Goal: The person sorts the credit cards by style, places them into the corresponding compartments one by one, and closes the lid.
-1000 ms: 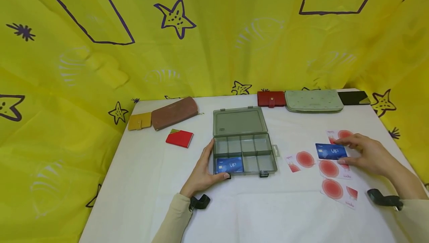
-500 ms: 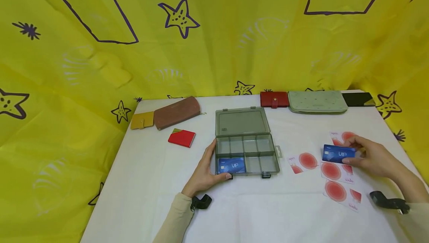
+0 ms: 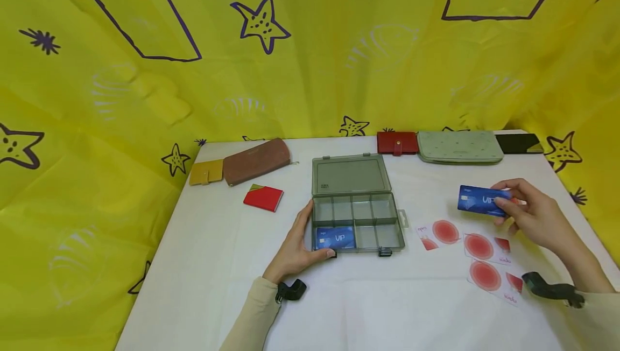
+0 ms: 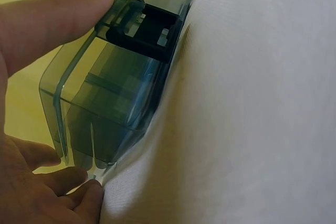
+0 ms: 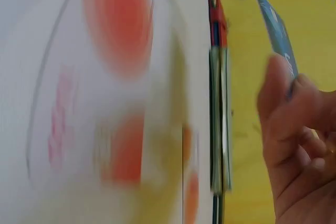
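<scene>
**Blue card (image 3: 335, 238) in open box (image 3: 365, 208)**

Head: card in the near-left compartment (image 3: 334, 224); left hand (image 3: 293, 251) grips box; right hand (image 3: 539, 216) pinches second card (image 3: 477, 200) above bench (image 3: 397, 308). Left wrist: thumb (image 4: 52, 19) at latch (image 4: 126, 36). Right wrist, blurred: second card seemingly tilted.

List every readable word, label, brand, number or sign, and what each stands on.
"VIP": held blue card, in the right hand.
"VIP": boxed blue card, in the compartment box.
Too small or blurred to read: print on the red-and-white cards, box lid, green wallet and blue cards' corners.
</scene>
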Motion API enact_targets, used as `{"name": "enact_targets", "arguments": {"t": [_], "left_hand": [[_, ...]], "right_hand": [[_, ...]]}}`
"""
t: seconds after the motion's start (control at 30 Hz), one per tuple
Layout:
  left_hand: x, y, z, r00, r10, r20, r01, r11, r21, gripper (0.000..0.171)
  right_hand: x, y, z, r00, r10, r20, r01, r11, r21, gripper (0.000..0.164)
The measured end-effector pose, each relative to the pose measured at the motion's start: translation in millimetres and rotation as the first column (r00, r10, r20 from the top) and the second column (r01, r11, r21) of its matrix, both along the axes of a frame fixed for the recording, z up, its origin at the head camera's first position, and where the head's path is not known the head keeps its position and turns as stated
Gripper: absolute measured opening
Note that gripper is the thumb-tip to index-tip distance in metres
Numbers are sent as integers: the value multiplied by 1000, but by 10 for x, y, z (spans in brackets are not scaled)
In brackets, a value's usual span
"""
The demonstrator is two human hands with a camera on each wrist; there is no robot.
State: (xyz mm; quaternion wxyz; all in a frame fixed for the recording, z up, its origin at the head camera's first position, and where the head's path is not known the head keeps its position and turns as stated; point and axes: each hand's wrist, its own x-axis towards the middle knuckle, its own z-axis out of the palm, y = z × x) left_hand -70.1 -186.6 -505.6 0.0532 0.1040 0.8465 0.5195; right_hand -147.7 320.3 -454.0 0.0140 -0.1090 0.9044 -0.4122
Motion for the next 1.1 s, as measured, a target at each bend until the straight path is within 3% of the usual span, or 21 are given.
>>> {"name": "enact_targets", "arguments": {"t": [0.17,0.37,0.43,0.53,0.67,0.83,0.97,1.1], "left_hand": [[0,2,-8,1000,-2,-8,2,1000,-6,124],[-2,4,6,1000,-10,-7,10,1000,-3,123],[0,3,13,1000,-12,-7,12,1000,-7,124],[2,2,20,1000,-15,-10,15,1000,-6,123],[4,3,19,1000,-12,-6,12,1000,-1,124],[2,6,12,1000,-7,-4,7,1000,7,124],[1,7,16,1000,-10,4,10,1000,13,124],[2,1,25,1000,-13,5,13,1000,18,125]], "right_hand": [[17,-325,41,996,4,87,12,983,-182,38],[58,-807,14,967,161,196,-58,893,-446,57],[83,-981,-6,958,218,185,-103,868,-486,60],[105,-1248,-63,952,289,99,-197,828,-524,61],[119,-1598,-159,933,352,-72,-345,824,-449,59],[130,-1974,-219,890,396,-226,-445,863,-239,64],[165,-2186,-240,869,422,-259,-463,878,-125,64],[203,-2319,-241,860,462,-218,-481,876,-41,62]]}}
